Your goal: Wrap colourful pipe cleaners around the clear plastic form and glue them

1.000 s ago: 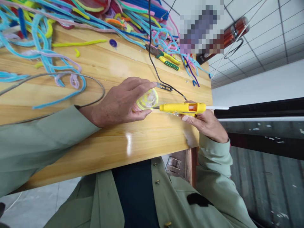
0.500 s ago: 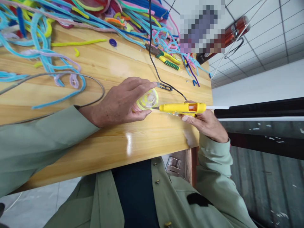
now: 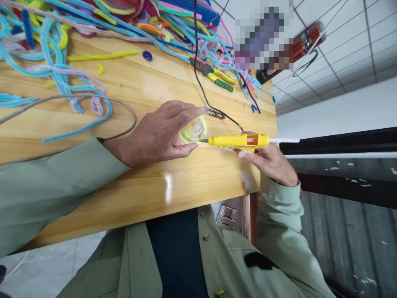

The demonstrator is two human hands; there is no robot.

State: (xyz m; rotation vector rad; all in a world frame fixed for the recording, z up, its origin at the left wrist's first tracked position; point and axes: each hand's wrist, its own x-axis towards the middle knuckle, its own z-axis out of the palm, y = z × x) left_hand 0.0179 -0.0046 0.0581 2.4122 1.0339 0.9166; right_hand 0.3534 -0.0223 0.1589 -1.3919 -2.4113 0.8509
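Note:
My left hand (image 3: 161, 132) is wrapped round a small round cup-like piece (image 3: 194, 129) with a yellow-green rim, a whitish inside and some pink at its side. What it is made of is hard to make out. In my right hand (image 3: 269, 161) is a yellow hot glue gun (image 3: 235, 141) with a white glue stick poking out of its rear. Its metal nozzle points left and meets, or nearly meets, the rim close to my left thumb. Just beyond my left fingertips lie small thread snips (image 3: 215, 113), partly hidden by the fingers.
Tangled pipe cleaners (image 3: 56, 62) in many colours cover the table's far side. Pliers (image 3: 212, 74) with yellow-green handles lie near a black cord (image 3: 200, 82). A grey cable (image 3: 124, 103) loops by my left forearm. A red flask (image 3: 305, 39) is at the far right.

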